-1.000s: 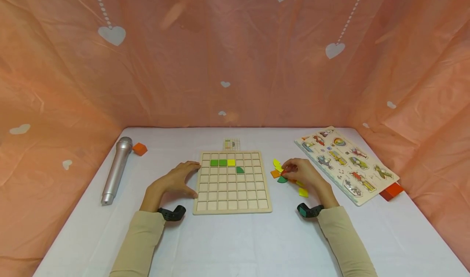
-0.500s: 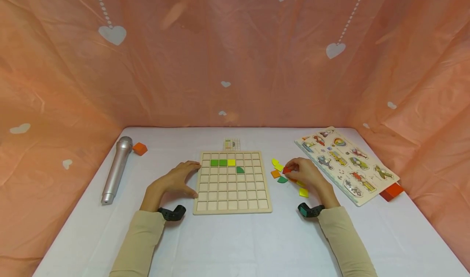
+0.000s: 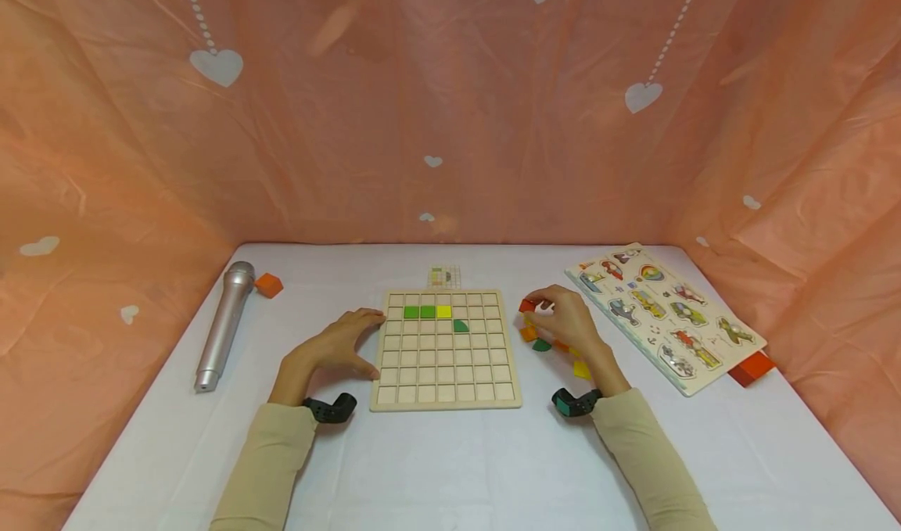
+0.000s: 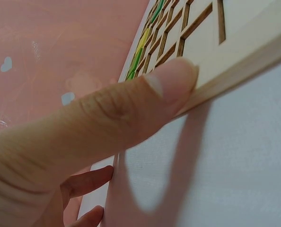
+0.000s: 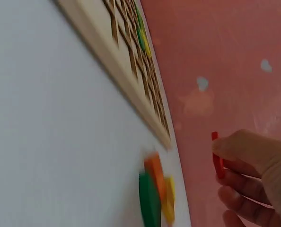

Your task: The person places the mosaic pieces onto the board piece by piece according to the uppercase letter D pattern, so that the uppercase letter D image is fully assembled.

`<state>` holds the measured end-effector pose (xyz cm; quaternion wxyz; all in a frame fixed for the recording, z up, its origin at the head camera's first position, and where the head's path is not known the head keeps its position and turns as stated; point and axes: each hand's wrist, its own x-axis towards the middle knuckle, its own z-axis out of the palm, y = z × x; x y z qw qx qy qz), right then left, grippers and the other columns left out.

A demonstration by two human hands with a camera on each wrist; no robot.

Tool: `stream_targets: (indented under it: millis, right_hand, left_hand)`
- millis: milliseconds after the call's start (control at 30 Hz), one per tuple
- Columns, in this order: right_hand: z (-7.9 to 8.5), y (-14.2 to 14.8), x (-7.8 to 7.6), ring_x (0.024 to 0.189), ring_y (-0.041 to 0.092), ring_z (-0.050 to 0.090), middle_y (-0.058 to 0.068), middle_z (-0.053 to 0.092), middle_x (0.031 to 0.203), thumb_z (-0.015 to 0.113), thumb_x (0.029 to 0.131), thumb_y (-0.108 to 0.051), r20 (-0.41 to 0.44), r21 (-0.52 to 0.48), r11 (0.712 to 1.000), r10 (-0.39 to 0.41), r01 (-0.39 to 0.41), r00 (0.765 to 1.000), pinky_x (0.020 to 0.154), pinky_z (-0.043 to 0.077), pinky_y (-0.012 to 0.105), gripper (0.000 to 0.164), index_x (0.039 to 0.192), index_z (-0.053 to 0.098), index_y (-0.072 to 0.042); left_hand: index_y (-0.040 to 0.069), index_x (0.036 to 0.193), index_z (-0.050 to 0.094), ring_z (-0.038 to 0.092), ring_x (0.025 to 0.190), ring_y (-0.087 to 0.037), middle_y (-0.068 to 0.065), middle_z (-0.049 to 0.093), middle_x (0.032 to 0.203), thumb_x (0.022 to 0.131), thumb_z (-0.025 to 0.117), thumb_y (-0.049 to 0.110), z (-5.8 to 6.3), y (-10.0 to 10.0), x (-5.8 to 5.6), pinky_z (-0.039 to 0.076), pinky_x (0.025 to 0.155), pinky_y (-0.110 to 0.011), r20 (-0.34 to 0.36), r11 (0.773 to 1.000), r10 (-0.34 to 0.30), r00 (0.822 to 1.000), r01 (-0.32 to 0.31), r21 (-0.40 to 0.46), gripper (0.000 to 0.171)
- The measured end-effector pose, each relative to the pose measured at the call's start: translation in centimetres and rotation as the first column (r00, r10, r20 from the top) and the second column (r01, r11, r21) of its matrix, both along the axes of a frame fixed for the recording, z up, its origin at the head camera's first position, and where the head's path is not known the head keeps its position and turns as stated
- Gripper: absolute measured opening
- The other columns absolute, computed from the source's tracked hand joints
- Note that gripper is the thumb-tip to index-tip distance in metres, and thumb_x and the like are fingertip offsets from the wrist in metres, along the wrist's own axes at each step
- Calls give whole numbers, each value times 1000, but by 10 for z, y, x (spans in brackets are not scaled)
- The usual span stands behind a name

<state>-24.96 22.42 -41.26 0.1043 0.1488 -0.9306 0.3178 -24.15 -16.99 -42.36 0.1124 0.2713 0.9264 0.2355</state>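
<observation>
In the head view, my left hand (image 3: 338,345) lies at the left edge of a wooden grid board (image 3: 446,351). Its thumb (image 4: 173,85) presses the board's rim in the left wrist view, with the other fingers fairly straight and apart from the thumb. The board bears two green squares (image 3: 419,312), a yellow square (image 3: 443,312) and a green quarter-circle (image 3: 461,326). My right hand (image 3: 568,320) pinches a small red piece (image 5: 217,156) between thumb and fingers, raised over loose pieces right of the board. Among these are an orange piece (image 3: 528,334), a green piece (image 3: 541,345) and a yellow square (image 3: 582,369).
Behind the board lies a small pattern card (image 3: 444,276). A silver microphone (image 3: 225,328) and an orange block (image 3: 268,285) stand at the left. At the right, a picture puzzle board (image 3: 662,316) rests partly on a red-orange block (image 3: 752,367).
My right hand has lifted the red piece from among the loose pieces and moved it left and away from me. My left hand has stayed at the board's edge.
</observation>
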Motion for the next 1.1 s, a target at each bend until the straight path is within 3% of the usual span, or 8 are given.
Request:
stream_targets:
  millis: [200, 367, 533, 700, 833, 1100]
  right_hand:
    - [4, -36, 1, 77, 20, 60, 6, 68, 90, 74, 78, -15, -81, -7, 996, 87, -88, 993, 65, 51, 32, 23, 98, 72, -5]
    - [1, -60, 4, 79, 20, 60, 8, 68, 93, 75, 77, -14, -67, -77, 983, 161, -166, 985, 68, 53, 35, 26, 100, 72, -3]
    - [-7, -75, 9, 82, 19, 60, 5, 68, 92, 75, 78, -14, -68, -144, 962, 223, -231, 972, 67, 53, 27, 24, 98, 71, -3]
    - [-13, -80, 10, 80, 17, 61, 6, 67, 93, 73, 79, -11, -21, -133, 940, 315, -315, 949, 67, 53, 24, 20, 97, 70, -3]
    - [-19, -80, 6, 78, 13, 62, 4, 67, 94, 75, 78, -13, 47, -112, 936, 340, -333, 939, 68, 53, 22, 21, 98, 71, -5]
    - [-27, -78, 1, 78, 11, 58, 3, 67, 91, 77, 76, -18, 1, -30, 926, 376, -376, 927, 65, 50, 20, 19, 92, 73, -8]
  left_hand:
    - [-3, 136, 41, 27, 132, -45, -22, 37, 142, 61, 86, 35, 0, 0, 0, 23, 108, -58, -2, 1000, 0, 1000, 0, -1, 96]
    - [-3, 137, 40, 28, 132, -43, -22, 36, 142, 61, 86, 35, -1, 0, 1, 25, 107, -57, -1, 1000, -1, 1000, 1, 2, 96]
    - [-2, 137, 40, 29, 132, -43, -21, 36, 142, 61, 85, 35, 0, 0, 1, 25, 107, -56, 1, 1000, 0, 1000, 0, 1, 96]
    - [-2, 137, 40, 29, 132, -43, -21, 37, 142, 61, 86, 35, 1, 0, 1, 25, 107, -57, -4, 1000, 2, 1000, -2, 4, 96]
    - [-3, 137, 40, 29, 132, -43, -21, 37, 142, 61, 86, 34, 0, 0, 0, 26, 107, -57, -8, 1000, -2, 1000, 2, 3, 96]
    - [-3, 137, 40, 29, 132, -43, -21, 36, 142, 61, 86, 34, 0, -1, 0, 24, 108, -57, -3, 1000, -1, 1000, 1, -7, 96]
